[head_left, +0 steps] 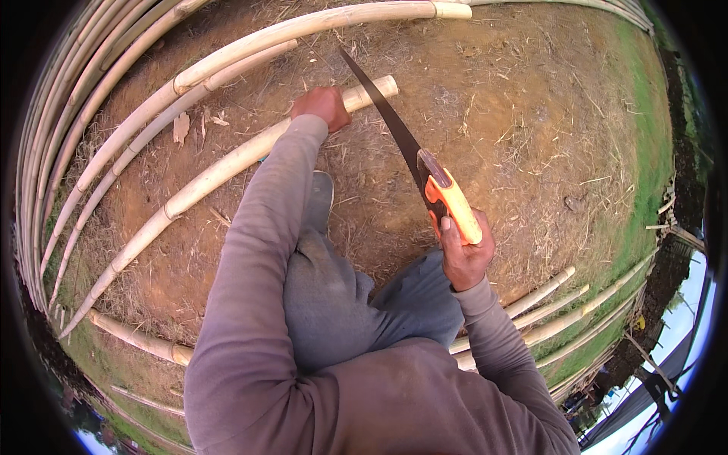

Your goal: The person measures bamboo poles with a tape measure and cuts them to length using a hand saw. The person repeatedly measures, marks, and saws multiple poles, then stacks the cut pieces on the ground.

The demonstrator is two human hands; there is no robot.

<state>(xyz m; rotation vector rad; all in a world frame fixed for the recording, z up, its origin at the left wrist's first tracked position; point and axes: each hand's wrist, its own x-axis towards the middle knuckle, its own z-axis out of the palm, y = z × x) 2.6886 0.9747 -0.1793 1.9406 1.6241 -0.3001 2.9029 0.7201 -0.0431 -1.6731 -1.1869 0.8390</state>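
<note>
My left hand (324, 108) is closed round a pale bamboo pole (220, 173) close to its far right end. From there the pole runs down to the lower left, past my left arm. In my right hand (468, 250) is the orange handle of a handsaw (453, 206). Its long dark blade points up and to the left, crossing in front of the pole a little right of my left hand, near the cut end. Whether the teeth touch the bamboo I cannot tell. Part of the pole is hidden behind my left hand and forearm.
Two bamboo poles (227, 53) curve across the ground beyond the held one, with a stack of poles (57, 125) at the left. More poles (561, 324) lie at the lower right. My shoe (321, 201) rests on brown soil (523, 136) strewn with straw, and grass edges the right.
</note>
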